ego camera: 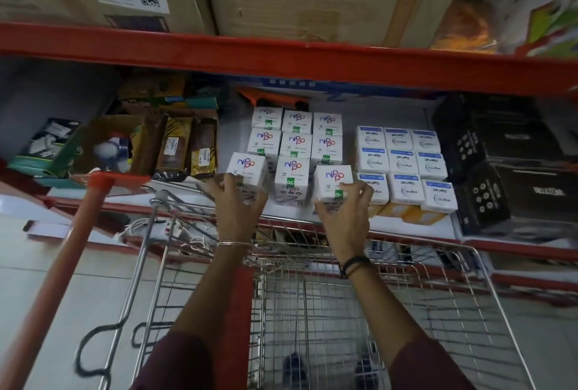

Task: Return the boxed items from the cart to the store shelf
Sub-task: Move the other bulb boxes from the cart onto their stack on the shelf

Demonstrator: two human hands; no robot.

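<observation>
Small white Nippo boxes stand at the shelf front edge. The left hand grasps one box; the right hand grasps another box.

Both hands reach over the wire cart to the store shelf; the left hand grips a white Nippo box at the front left of the stack; the right hand pinches another Nippo box at the front right; a third box stands between them; white Wipro boxes sit in rows just beside, with black boxes further right.
</observation>
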